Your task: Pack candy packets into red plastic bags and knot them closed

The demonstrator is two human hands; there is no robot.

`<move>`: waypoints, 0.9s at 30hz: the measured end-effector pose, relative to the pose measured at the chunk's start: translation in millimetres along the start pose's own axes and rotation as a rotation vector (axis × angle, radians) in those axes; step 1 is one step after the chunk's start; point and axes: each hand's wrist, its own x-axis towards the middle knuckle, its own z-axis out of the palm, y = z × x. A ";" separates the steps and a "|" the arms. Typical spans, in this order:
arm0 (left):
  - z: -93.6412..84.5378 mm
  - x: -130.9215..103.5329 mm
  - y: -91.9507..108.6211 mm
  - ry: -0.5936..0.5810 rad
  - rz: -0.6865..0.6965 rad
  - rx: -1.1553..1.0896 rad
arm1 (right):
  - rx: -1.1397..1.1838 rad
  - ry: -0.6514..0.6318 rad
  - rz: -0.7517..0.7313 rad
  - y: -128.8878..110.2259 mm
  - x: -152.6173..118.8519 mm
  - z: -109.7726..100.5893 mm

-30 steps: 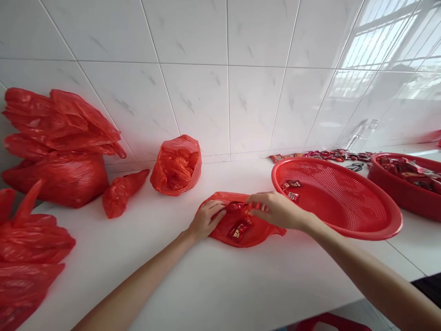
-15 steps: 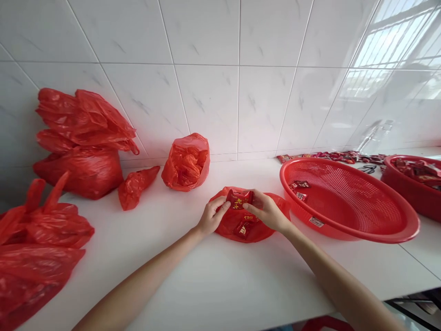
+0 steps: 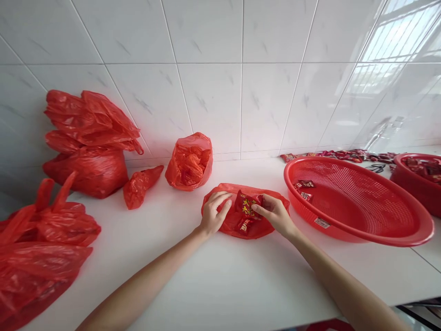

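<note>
A red plastic bag [image 3: 265, 231] lies spread on the white counter in front of me. My right hand [image 3: 275, 214] pinches a dark red snack packet [image 3: 246, 204] with yellow lettering by its right edge, over the bag. Another red snack packet with pale lettering [image 3: 244, 225] rests on the bag just below it. My left hand [image 3: 215, 212] is at the bag's left side, fingers apart and curved, holding nothing; its fingertips are near the bag's left edge. Whether they touch the plastic I cannot tell.
To the right stands a large red perforated basket [image 3: 361, 230] with a few packets inside. Beyond it is a red tub [image 3: 409, 184] full of packets. Loose packets [image 3: 344, 155] lie along the wall. Filled red bags [image 3: 86, 170] pile up at left; an open bag [image 3: 189, 163] stands by the wall.
My left hand has let go of the packet and moved left with its fingers opened. The right hand still holds the packet, which now hangs with its lettering facing me.
</note>
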 end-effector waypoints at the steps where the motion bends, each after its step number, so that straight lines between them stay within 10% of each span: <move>1: -0.7 -0.4 -0.3 0.000 0.010 0.018 | -0.015 -0.001 -0.016 1.3 -0.4 -0.1; 14: -1.6 -2.1 11.7 -0.046 0.233 0.041 | -0.161 -0.054 -0.152 4.1 -6.3 5.1; 27: -2.2 -3.3 17.2 -0.199 -0.028 -0.222 | -0.192 0.008 -0.187 1.9 -10.8 5.3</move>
